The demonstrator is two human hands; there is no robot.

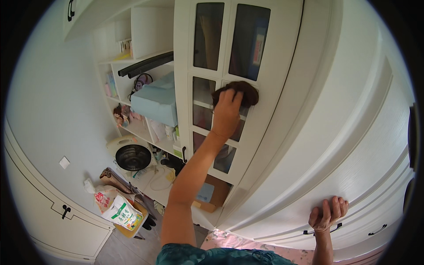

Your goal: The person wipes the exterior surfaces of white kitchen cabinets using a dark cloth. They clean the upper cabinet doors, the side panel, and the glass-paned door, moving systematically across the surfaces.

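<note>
My left hand (228,114) presses a dark brown cloth (249,93) against a white cabinet door with glass panes (207,36). The cloth is bunched under my fingers and covers part of a middle pane. Behind the dark panes, a blue folder (256,46) and shelf edges show through. My right hand (328,212) rests on a white wardrobe door (361,172), fingers spread and slightly bent, holding nothing. Just below it are black handles (337,228). The glass door has its own black handle (184,154) at its lower left edge.
Open shelves to the left hold a light blue box (155,99) and black tubes (145,64) that jut out. A fan (133,157) stands on the desktop (155,180). Bags (123,212) lie on a stool (131,232). Pink floral fabric (225,240) lies below me.
</note>
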